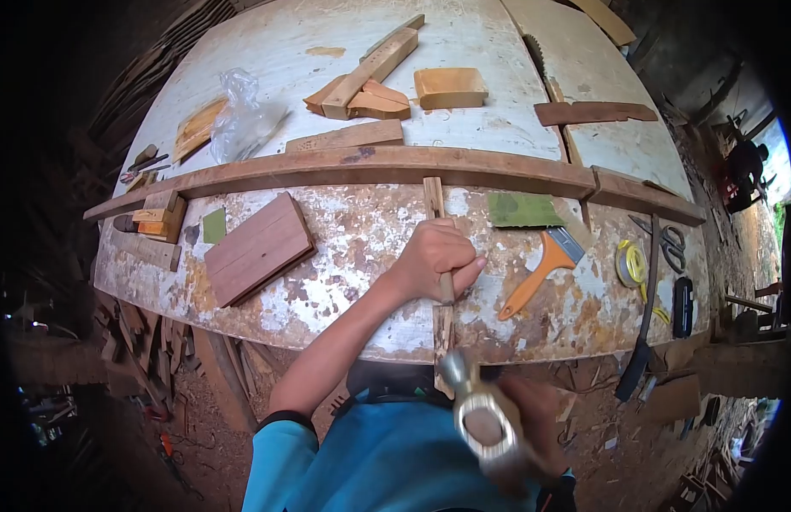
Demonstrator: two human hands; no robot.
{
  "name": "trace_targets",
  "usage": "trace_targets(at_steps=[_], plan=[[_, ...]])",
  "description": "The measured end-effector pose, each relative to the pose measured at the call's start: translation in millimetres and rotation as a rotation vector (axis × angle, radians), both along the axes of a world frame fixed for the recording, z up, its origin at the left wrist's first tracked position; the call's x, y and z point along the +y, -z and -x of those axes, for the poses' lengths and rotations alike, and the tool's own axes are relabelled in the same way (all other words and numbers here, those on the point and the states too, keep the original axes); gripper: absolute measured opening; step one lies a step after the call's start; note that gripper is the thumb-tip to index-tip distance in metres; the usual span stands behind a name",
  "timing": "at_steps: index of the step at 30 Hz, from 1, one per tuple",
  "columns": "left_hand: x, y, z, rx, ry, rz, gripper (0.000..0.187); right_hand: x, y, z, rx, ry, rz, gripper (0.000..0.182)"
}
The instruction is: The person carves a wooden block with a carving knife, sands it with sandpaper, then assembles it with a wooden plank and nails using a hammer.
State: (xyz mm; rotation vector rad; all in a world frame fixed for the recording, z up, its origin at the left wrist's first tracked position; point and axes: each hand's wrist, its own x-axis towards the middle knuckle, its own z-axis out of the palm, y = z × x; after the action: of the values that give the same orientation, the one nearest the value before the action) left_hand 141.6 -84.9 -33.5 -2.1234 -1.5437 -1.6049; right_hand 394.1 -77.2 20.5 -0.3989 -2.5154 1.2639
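My left hand (441, 258) is closed in a fist on the bench, around a narrow piece of wood whose end shows just below the fingers. Under the fist runs a thin wooden strip (444, 328), from the long beam to past the bench's front edge. Whether the gripped piece is separate from that strip, I cannot tell. Raised close to the camera, a metal hammer (481, 427) is held in my right hand (539, 418), which is blurred and partly hidden behind the hammer head.
A long wooden beam (353, 165) crosses the paint-stained bench. To the left lie dark reddish boards (259, 247). On the right are an orange-handled brush (532, 282), a green abrasive pad (523, 210), a yellow tape measure (631, 263) and scissors (672, 247). Wood blocks (451, 87) lie behind.
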Motion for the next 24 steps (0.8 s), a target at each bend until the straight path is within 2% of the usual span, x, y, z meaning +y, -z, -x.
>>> trace_targets(at_steps=[2, 4, 6, 8, 10, 12, 13, 15, 18, 20, 23, 24], plan=[[0.1, -0.1, 1.6, -0.007, 0.006, 0.02, 0.037, -0.2, -6.5, 4.6, -0.006, -0.042, 0.002, 0.03], [0.8, 0.4, 1.4, 0.008, -0.011, 0.016, 0.037, 11.5, 13.1, 18.3, -0.089, 0.023, 0.127, 0.029], [1.4, -0.1, 2.3, 0.005, -0.008, 0.016, 0.036, 7.4, -3.3, 21.2, -0.029, 0.101, 0.284, 0.031], [4.9, 1.1, 5.5, -0.02, -0.021, 0.008, 0.036, 5.3, -0.6, 11.3, -0.101, 0.042, 0.298, 0.032], [6.4, 0.2, 3.9, 0.005, -0.031, 0.005, 0.036, 1.2, -4.0, 1.5, -0.078, -0.058, 0.064, 0.036], [7.0, -2.0, 3.4, 0.004, -0.026, 0.014, 0.035, 6.8, 2.4, 3.0, -0.05, -0.082, 0.033, 0.04], [7.3, -1.7, 2.9, 0.022, -0.031, 0.017, 0.035, 13.3, 6.4, 8.9, -0.111, -0.031, 0.23, 0.04], [8.8, -0.4, 4.5, 0.04, -0.039, 0.019, 0.036, 4.4, 29.4, 17.9, 0.137, 0.26, -0.134, 0.035], [17.3, -0.6, 8.5, 0.025, -0.048, -0.003, 0.036, 8.4, 4.0, 16.4, -0.124, 0.136, 0.253, 0.032], [16.1, 1.3, 9.8, -0.005, -0.031, 0.014, 0.036, 5.3, -10.1, 11.1, -0.037, 0.06, 0.14, 0.028], [16.2, 3.0, 11.3, -0.012, -0.024, 0.011, 0.036, 14.2, 4.7, 24.4, -0.138, 0.107, 0.246, 0.029], [17.5, 3.4, 13.1, 0.014, -0.023, 0.003, 0.036, 13.0, 21.8, 23.0, -0.048, 0.126, 0.073, 0.028]])
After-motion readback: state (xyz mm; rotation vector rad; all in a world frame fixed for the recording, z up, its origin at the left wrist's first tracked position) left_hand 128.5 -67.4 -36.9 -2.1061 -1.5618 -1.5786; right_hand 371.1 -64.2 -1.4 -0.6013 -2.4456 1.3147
